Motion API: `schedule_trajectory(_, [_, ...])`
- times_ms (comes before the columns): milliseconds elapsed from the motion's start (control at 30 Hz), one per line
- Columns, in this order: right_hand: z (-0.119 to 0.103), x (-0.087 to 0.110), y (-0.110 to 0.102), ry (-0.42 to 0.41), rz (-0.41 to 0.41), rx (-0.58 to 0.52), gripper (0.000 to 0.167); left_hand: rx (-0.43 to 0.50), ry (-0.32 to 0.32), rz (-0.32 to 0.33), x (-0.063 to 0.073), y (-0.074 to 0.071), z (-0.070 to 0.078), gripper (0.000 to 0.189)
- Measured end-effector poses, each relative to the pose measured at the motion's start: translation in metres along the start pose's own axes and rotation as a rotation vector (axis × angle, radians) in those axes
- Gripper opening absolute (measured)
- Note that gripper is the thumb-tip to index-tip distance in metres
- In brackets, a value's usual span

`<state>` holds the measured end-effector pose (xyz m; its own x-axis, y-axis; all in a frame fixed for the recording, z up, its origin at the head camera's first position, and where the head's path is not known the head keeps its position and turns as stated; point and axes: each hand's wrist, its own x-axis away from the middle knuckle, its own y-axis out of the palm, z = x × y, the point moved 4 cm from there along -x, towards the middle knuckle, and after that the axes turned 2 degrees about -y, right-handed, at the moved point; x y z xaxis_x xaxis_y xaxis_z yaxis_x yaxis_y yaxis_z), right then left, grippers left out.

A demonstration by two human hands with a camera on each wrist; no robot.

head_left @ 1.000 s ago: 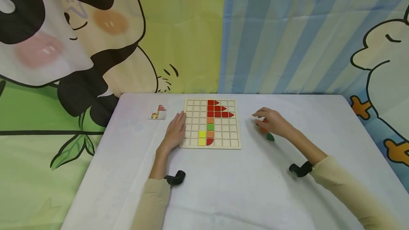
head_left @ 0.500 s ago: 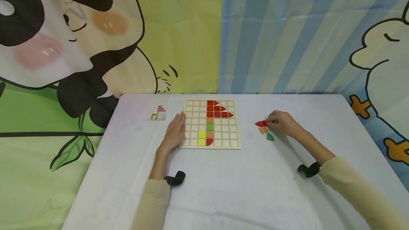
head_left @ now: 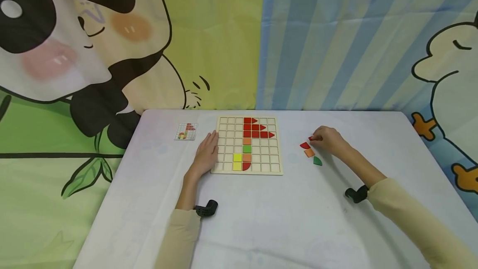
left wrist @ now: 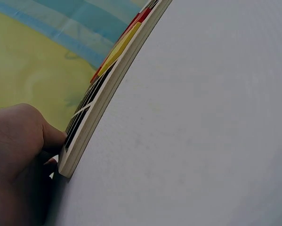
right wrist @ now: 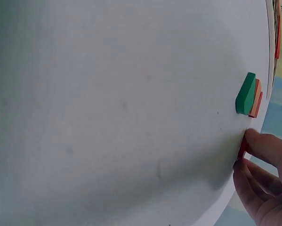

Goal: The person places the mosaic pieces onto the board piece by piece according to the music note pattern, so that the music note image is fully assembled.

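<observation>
A wooden grid board [head_left: 262,158] lies mid-table with red, orange, green and yellow pieces set in its cells. Along its left edge rests my left hand [head_left: 205,152], fingers extended; the left wrist view shows the thumb [left wrist: 53,136] against the board's corner. My right hand [head_left: 328,141] pinches a small red piece [right wrist: 243,145] between thumb and fingertips, right of the board. The fingers cover much of that piece in the head view. Just left of this hand lie a red piece [head_left: 304,145], an orange square [head_left: 309,152] and a green piece with a curved edge [head_left: 317,161].
A small card [head_left: 185,131] printed with a coloured grid pattern lies left of the board. White cloth [head_left: 261,219] covers the table. A printed curtain [head_left: 216,40] hangs behind the table's far edge.
My right hand has drawn back to the right from over the loose pieces and now pinches a red one, slightly apart from the other red piece. My left hand stays at the board.
</observation>
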<state>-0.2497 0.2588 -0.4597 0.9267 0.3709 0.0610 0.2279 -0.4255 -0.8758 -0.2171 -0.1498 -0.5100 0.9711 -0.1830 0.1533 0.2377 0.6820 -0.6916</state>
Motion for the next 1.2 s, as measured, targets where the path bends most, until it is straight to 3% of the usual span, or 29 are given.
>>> schedule_trajectory(200, [0.001,0.0,0.003,-0.045,0.05,0.007,0.008,-0.011,-0.001,0.0,0.002,-0.001,0.002,0.057])
schedule_trajectory(533, [-0.001,-0.002,0.003,-0.043,0.078,0.045,0.005,-0.01,0.001,-0.005,0.001,0.001,0.001,0.057])
schedule_trajectory(633, [-0.008,-0.008,0.003,-0.044,0.086,0.006,0.004,-0.007,-0.001,-0.007,0.001,0.0,0.001,0.058])
schedule_trajectory(733, [-0.033,-0.018,0.008,-0.092,0.096,-0.06,0.005,-0.012,-0.004,-0.009,0.001,-0.001,0.0,0.058])
schedule_trajectory(833, [-0.083,-0.03,0.021,-0.221,0.065,-0.115,0.006,-0.012,-0.003,-0.009,0.003,-0.002,0.0,0.057])
schedule_trajectory(967, [-0.153,-0.049,0.047,-0.386,-0.034,-0.125,0.005,0.0,0.008,0.008,0.003,-0.002,0.003,0.056])
schedule_trajectory(1067, [-0.187,-0.065,0.069,-0.43,-0.11,-0.09,0.005,-0.003,0.013,0.021,0.002,-0.003,0.004,0.056])
schedule_trajectory(1200, [-0.207,-0.081,0.092,-0.387,-0.197,0.001,0.006,-0.022,0.012,0.02,0.002,-0.003,0.003,0.056])
